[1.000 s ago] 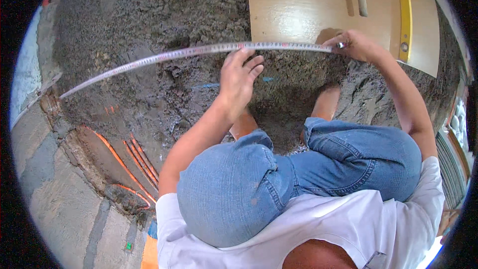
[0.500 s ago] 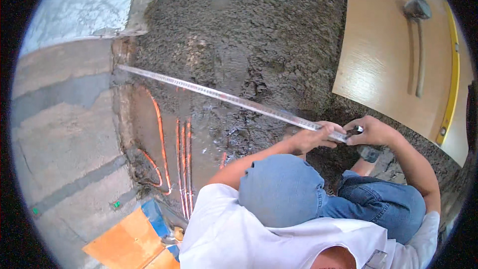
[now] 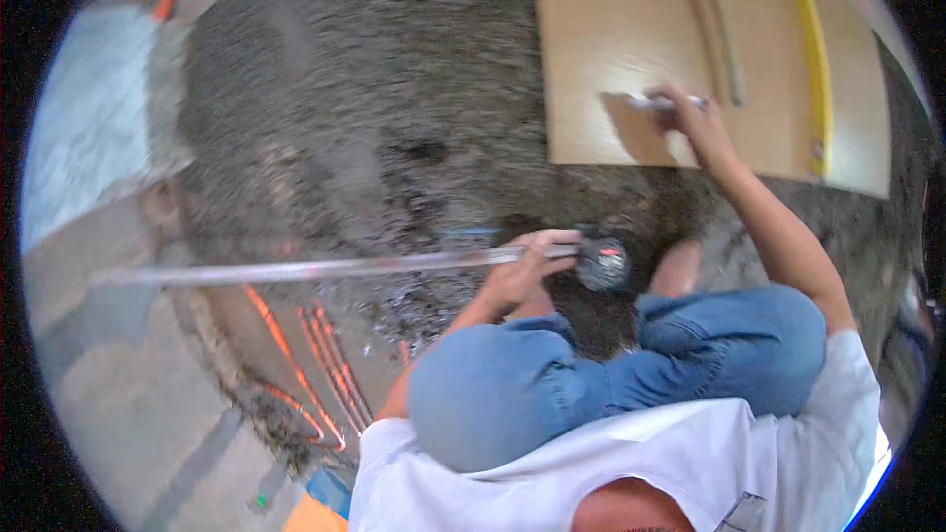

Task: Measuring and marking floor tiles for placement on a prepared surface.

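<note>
A floor under construction on a building site: a wide bed of rough grey mortar [image 3: 394,108] covers the ground, with orange heating pipes [image 3: 315,365] looping bare along its left edge beside grey paving slabs [image 3: 108,404]. At the bed's far right corner lies a wooden board [image 3: 611,49] carrying a yellow spirit level [image 3: 813,49] and a hammer [image 3: 714,10], while a long metal straightedge [image 3: 325,268] stretches across the wet mix
</note>
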Available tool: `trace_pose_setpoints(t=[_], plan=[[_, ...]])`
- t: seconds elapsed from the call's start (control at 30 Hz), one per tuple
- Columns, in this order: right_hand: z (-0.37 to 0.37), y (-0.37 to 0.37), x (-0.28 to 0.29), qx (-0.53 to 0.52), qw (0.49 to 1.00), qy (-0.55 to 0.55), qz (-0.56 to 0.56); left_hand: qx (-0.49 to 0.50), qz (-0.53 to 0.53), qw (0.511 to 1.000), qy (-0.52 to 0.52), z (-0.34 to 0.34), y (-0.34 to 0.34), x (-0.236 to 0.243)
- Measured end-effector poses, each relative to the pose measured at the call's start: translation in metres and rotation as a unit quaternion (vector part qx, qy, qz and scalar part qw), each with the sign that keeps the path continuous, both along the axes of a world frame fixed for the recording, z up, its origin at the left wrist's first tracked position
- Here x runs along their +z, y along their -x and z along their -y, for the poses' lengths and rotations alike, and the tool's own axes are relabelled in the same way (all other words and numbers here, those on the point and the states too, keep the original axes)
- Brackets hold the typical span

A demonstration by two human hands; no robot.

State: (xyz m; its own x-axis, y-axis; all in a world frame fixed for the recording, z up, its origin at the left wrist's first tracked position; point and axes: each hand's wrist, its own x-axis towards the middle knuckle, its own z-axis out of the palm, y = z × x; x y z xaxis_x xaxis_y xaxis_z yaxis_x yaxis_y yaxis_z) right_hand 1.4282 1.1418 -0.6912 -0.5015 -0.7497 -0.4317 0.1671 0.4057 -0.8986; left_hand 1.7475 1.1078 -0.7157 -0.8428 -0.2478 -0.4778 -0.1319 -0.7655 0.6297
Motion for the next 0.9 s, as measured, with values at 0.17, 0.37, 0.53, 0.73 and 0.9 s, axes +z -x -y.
trace_pose_setpoints(t=[0.17, 0.37, 0.53, 0.73, 0.9], plan=[[-0.009, 0.003, -0.007, 0.055, 0.997, 0.011, -0.053, -0.001, 0.057, 0.998, 0.023, 0.002, 0.008, 0.02], [-0.015, -0.003, -0.023, 0.067, 0.988, 0.027, -0.137, 0.015, 0.058, 0.998, 0.027, -0.004, 0.009, 0.01], [-0.016, -0.007, -0.028, 0.103, 0.971, 0.012, -0.214, 0.027, 0.061, 0.998, 0.016, -0.002, 0.003, 0.009], [-0.018, -0.004, -0.034, 0.051, 0.972, 0.027, -0.228, 0.024, 0.064, 0.998, 0.01, -0.002, 0.006, 0.008], [-0.022, -0.002, -0.039, 0.044, 0.982, 0.012, -0.185, 0.023, 0.065, 0.998, 0.012, -0.001, 0.005, 0.011]])
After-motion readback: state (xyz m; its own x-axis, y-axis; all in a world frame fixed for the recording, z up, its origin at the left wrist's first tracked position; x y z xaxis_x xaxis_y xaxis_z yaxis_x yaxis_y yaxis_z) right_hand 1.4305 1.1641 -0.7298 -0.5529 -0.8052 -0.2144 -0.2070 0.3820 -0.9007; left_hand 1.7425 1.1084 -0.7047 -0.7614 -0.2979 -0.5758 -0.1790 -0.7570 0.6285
